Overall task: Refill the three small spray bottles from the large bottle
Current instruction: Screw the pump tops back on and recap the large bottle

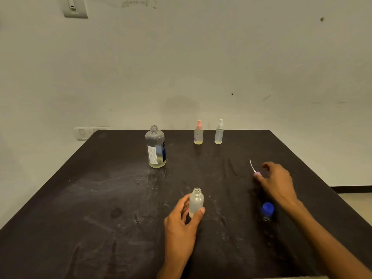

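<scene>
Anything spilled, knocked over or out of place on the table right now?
No spill or tipped bottle shows. The large bottle stands uncapped, its blue cap near the right forearm. The left hand holds the open small bottle; its pink sprayer top is at the right hand.

The left hand (182,220) grips an uncapped small bottle (196,202) upright on the table (90,198); the right hand (276,181) pinches a pink spray head (257,174).

Dim, soft-focus view, wide-angle edge distortion
</scene>
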